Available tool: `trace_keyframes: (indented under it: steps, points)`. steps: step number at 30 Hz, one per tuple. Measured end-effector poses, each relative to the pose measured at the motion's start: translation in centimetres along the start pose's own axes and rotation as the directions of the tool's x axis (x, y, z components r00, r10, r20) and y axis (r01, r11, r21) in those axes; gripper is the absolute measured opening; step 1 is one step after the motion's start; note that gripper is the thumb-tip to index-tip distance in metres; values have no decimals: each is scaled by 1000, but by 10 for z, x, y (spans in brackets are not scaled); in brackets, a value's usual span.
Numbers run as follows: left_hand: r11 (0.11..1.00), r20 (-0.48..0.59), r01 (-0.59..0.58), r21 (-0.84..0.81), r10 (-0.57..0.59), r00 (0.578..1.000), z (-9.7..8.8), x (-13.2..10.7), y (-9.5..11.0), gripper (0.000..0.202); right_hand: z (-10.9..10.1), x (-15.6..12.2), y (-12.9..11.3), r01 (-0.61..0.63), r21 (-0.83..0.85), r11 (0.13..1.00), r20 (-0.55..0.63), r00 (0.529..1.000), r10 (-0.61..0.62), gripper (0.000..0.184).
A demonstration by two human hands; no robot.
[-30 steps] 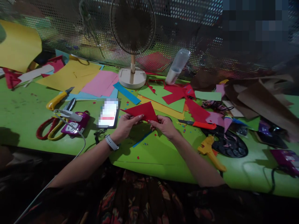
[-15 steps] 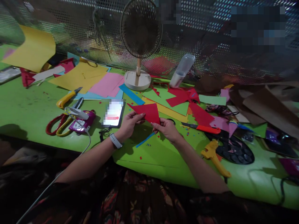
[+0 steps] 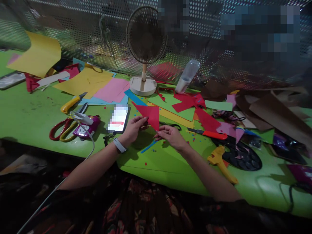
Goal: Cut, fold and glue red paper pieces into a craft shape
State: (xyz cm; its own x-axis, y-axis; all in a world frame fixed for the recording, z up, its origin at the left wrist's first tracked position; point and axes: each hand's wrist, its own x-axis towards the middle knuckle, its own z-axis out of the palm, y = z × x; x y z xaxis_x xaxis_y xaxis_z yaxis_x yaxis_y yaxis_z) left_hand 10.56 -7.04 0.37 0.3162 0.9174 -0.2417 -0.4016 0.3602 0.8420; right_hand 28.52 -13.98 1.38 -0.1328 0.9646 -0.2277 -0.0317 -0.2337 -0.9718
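A folded piece of red paper (image 3: 151, 113) with pointed corners is held up above the green table. My left hand (image 3: 131, 130) pinches its lower left edge between thumb and fingers. At the bottom corner, the fingertips of my right hand (image 3: 173, 137) close on the paper. Beneath my hands lies a thin blue paper strip (image 3: 147, 147), with tiny paper scraps around it. A phone (image 3: 118, 119) with a lit screen rests just left of my left hand. To the right of my right hand is an orange-handled cutter knife (image 3: 214, 134).
Scissors (image 3: 63, 130), a yellow cutter (image 3: 70, 104) and a purple power adapter (image 3: 86, 128) with a cable lie left. A fan (image 3: 143, 86) and a tilted bottle (image 3: 187, 76) stand behind. A yellow glue gun (image 3: 220, 161) and a black palette (image 3: 251, 159) are right.
The red paper has turned, so its lower corner now points down between my hands. My right hand has shifted slightly left and down, its fingers less curled. The view has moved a little.
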Motion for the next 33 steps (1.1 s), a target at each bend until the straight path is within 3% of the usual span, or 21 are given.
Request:
trace_keyframes:
  steps: [3, 5, 6, 8, 10, 11, 13, 16, 18, 21, 25, 29, 31, 33]
  points:
    - [998, -23, 24, -66, -26, 999, -5, 5, 3, 27, -25, -11, -1, 98, -145, 985, -89, 990, -112, 24]
    - [995, -5, 40, -87, -41, 999, -5, 6, 3, 25, -37, -13, -3, 246, -341, 907, -190, 927, -323, 26]
    - [995, 13, 59, -86, -58, 998, -5, 6, 3, 24, -40, -13, -3, 319, -480, 817, -192, 871, -452, 28]
    - [991, 55, 118, -66, -115, 992, -4, 4, 2, 22, -40, -11, -5, 427, -732, 531, -50, 743, -667, 36]
    - [984, 76, 174, -38, -171, 982, -2, 2, 1, 20, -37, -7, -7, 470, -847, 249, 145, 653, -743, 45]
    - [981, 81, 195, -24, -192, 978, -1, 0, 1, 20, -35, -5, -8, 472, -868, 157, 207, 630, -748, 50]
    - [979, 98, 206, 5, -206, 974, 0, -3, 3, 20, -32, -1, -11, 449, -891, 64, 259, 620, -740, 60]
    - [977, 178, 208, 39, -212, 961, 2, -6, 7, 25, -34, 1, -14, 454, -891, 7, 310, 620, -721, 63]
    - [973, 222, 225, 45, -229, 948, 4, -8, 9, 33, -35, 1, -14, 508, -861, -17, 365, 596, -715, 58]
    - [968, 224, 249, 32, -250, 942, 4, -10, 9, 42, -35, -1, -11, 555, -832, -23, 404, 577, -710, 49]
    - [962, 239, 274, 21, -271, 932, 1, -8, 3, 35, -31, -5, -5, 537, -843, -29, 394, 580, -713, 48]
    - [974, 240, 227, 27, -226, 944, -1, -7, 1, 34, -33, -7, -5, 558, -829, -49, 416, 553, -722, 48]
    - [979, 211, 203, 29, -205, 956, -1, -6, 3, 35, -34, -9, -7, 541, -841, -7, 374, 571, -731, 43]
    - [982, 180, 187, 36, -190, 965, -1, -6, 5, 33, -34, -10, -10, 494, -859, 132, 219, 589, -778, 34]
